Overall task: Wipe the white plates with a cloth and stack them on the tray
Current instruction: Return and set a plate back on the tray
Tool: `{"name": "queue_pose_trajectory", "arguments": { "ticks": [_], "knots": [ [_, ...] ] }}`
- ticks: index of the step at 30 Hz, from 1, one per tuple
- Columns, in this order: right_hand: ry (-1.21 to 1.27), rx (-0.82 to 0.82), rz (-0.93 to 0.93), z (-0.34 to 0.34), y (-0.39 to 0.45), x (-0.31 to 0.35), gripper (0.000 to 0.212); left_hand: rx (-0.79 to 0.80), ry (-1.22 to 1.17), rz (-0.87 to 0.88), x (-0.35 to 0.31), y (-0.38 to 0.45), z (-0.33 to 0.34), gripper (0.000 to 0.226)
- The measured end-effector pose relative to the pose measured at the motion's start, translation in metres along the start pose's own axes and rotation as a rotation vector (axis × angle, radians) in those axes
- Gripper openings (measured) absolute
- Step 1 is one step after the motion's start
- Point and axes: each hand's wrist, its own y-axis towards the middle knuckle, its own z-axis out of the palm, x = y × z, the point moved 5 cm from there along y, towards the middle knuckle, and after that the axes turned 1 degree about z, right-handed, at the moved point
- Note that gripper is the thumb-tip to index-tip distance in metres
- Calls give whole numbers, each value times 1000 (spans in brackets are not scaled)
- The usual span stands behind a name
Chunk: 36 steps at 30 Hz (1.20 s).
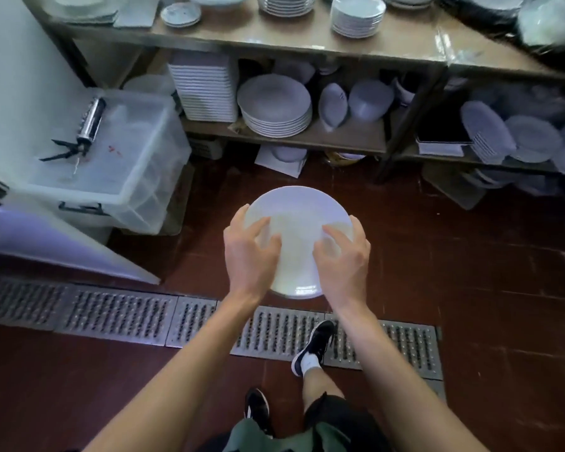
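The floor (470,288) is dark red and looks a bit scuffed. A long metal drain grate (118,316) with rows of little holes runs across it. Behind it stand brown shelves (307,44) full of dishes. On the top shelf sits a stack of small white plates (357,16). On the shelf below are a tall pile of square white plates (206,89) and a pile of round grey-white plates (276,106), with bowls tipped on their sides next to them. At the left is a see-through plastic box (121,158) with a lid; a shiny metal tool (90,120) lies on top.

A round, smooth white plate (299,236) is held in the air above the floor, in front of the person. The left hand (250,249) grips its left side and the right hand (343,256) grips its right side, with curled fingers over the face of the plate. One black shoe (313,347) is on the grate.
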Motion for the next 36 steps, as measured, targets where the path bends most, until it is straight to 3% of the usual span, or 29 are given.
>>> {"name": "queue_pose_trajectory", "arguments": {
  "ticks": [16,27,36],
  "knots": [
    [0,-98,8,-72,270,-52,33,45,2,82,-155,185,177,34],
    [-56,-107,10,-32,442,-55,33,67,-40,84,-171,346,259,34],
    [-54,-140,35,2,579,-17,31,72,-58,89,-195,494,290,35]
  ]
}}
